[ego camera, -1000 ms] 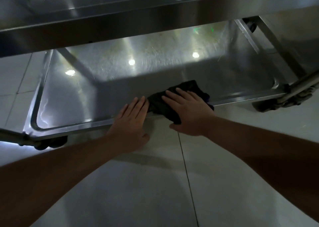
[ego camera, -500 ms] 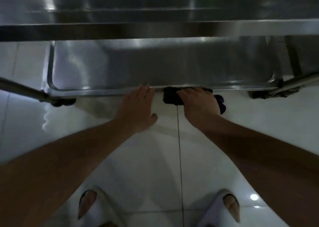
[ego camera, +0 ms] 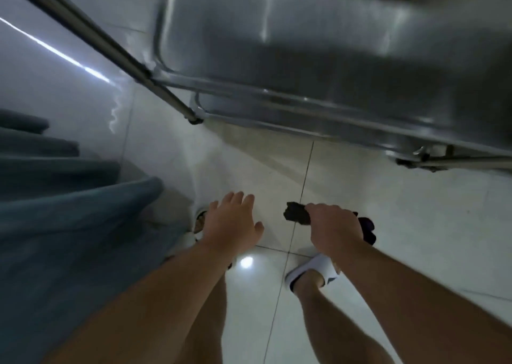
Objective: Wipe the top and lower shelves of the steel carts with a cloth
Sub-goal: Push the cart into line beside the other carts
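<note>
**Cloth off the shelf, between wipes**

The right hand [ego camera: 335, 229] pinches the dark cloth [ego camera: 297, 215], bunched in its grip and sticking out toward 9 o'clock. The left hand [ego camera: 231, 222] hangs spread and empty. The steel cart [ego camera: 318, 59] stands apart at 12 o'clock. Likely a pause between shelves; next, carry the cloth back to an unwiped shelf.

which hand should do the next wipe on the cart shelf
Right, probably. The right hand already grips the dark cloth, clear of the cart shelf. The left hand is open and holds nothing.
</note>
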A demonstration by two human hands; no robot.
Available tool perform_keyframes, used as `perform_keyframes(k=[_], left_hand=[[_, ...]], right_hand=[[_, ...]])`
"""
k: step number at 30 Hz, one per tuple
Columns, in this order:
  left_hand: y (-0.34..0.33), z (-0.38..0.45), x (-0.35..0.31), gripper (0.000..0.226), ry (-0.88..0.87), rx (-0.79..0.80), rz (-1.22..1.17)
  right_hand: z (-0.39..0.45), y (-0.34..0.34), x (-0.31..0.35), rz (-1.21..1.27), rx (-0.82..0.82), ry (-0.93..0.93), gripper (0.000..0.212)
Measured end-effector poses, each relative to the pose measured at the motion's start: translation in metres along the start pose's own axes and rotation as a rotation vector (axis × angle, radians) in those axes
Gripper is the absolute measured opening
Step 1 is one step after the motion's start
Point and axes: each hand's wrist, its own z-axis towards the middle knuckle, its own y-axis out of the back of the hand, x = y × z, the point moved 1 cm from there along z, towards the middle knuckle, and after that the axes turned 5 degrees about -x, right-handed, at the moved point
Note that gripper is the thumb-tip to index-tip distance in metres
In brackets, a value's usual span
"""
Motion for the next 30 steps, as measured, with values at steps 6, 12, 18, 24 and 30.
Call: perform_keyframes(k=[6, 12, 18, 24, 30], left_hand=[[0.137, -0.109, 0.044, 0.068, 0.081, -0.069, -0.088], [0.253, -0.19, 0.115, 0.069, 0.145, -0.197, -0.173], [0.341, -0.246, 0.191, 0.07, 0.199, -0.352, -0.231], [0.41, -0.271, 0.256, 0.068, 0.305, -0.503, -0.279], [0.484, -0.264, 0.286, 0.063, 0.38, -0.592, -0.265]], right_hand=[[-0.086, 0.145, 0.07, -0.095, 0.018, 0.038, 0.034], [-0.134, 0.301, 0.171, -0.151, -0.039, 0.079, 0.044], [-0.166, 0.417, 0.271, -0.194, -0.207, 0.236, 0.036], [-0.182, 0.507, 0.347, -0.107, -0.281, 0.354, 0.028], [-0.167, 0.599, 0.385, 0.117, -0.362, 0.385, 0.027]])
